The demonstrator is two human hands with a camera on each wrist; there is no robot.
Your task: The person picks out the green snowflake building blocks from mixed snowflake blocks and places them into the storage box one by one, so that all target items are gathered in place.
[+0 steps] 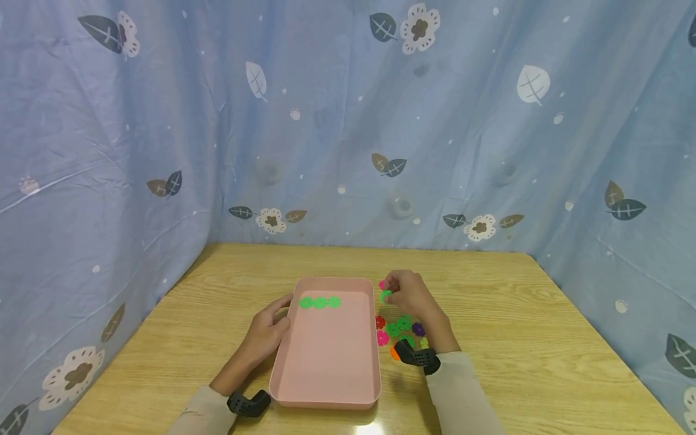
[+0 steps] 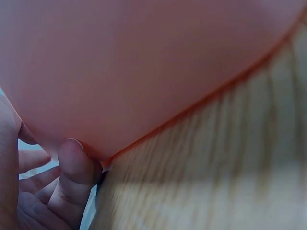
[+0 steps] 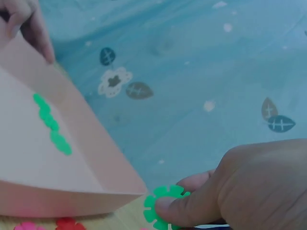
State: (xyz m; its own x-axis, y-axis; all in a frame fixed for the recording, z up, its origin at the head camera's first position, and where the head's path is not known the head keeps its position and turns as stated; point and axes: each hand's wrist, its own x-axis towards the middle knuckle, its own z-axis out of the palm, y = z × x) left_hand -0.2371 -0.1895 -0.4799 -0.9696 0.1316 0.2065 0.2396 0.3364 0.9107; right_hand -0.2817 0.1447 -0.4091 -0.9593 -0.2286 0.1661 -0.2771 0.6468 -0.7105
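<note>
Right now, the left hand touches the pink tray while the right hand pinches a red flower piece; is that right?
Not quite: the flower piece in the right hand is green, not red, as the right wrist view shows. The left hand does touch the pink tray.

Wears a plain, pale beige left sleeve (image 1: 202,414), ending behind the left hand (image 1: 263,335), and a matching right sleeve (image 1: 462,393), ending behind the right hand (image 1: 410,295). Carries, by each cuff, a black, bent left wrist unit (image 1: 247,405) and a similar right wrist unit (image 1: 417,356), angular and, behind the right hand, dotted with small holes.
</note>
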